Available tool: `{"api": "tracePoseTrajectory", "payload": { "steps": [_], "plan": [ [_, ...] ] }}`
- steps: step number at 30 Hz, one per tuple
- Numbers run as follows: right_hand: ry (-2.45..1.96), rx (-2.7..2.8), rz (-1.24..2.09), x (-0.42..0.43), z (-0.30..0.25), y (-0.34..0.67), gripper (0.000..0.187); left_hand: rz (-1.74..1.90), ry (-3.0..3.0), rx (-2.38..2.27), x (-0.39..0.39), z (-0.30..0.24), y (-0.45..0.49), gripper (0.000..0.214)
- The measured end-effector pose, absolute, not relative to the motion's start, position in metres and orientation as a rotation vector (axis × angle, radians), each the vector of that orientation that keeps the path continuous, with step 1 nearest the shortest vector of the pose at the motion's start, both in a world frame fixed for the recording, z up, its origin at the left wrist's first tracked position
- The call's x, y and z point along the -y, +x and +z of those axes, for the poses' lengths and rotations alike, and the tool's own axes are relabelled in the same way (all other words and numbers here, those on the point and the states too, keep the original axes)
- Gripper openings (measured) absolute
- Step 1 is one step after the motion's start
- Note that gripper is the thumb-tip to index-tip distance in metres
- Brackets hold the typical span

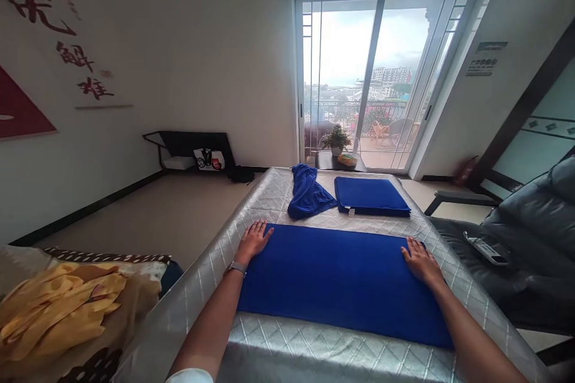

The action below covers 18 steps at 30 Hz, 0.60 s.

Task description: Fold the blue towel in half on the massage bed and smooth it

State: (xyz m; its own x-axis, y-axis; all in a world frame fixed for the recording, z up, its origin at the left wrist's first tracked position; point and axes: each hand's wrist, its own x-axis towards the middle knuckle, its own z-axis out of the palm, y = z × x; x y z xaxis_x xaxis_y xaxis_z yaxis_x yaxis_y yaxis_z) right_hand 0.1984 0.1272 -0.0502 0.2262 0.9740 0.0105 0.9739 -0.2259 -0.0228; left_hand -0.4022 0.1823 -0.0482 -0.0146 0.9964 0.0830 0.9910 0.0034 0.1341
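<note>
A blue towel lies spread in a long flat rectangle across the near part of a table with a silver quilted cover. My left hand rests flat on its far left corner, fingers stretched out; a watch band circles that wrist. On the far right corner lies my right hand, palm down with the fingers extended. Neither hand grips the cloth. Beyond the towel sits a neat stack of folded blue towels with a small white tag. Left of the stack is a crumpled blue towel.
Yellow clothing is heaped at the lower left. A dark recliner with a remote-like device stands close on the right. Past the table's far end are a small table with a potted plant and sliding glass doors.
</note>
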Motion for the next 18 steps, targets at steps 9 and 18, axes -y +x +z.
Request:
{"api": "tracePoseTrajectory", "payload": {
  "steps": [9, 18],
  "plan": [
    [-2.481, 1.999, -0.309, -0.128, -0.018, 0.148, 0.06, 0.293, 2.197, -2.228, -0.179, -0.048, -0.397, 0.072],
    [-1.989, 2.322, 0.165, -0.128, -0.013, -0.027, 0.068, 0.289, 2.179, -2.223, -0.181, -0.051, -0.398, 0.069]
  ]
}}
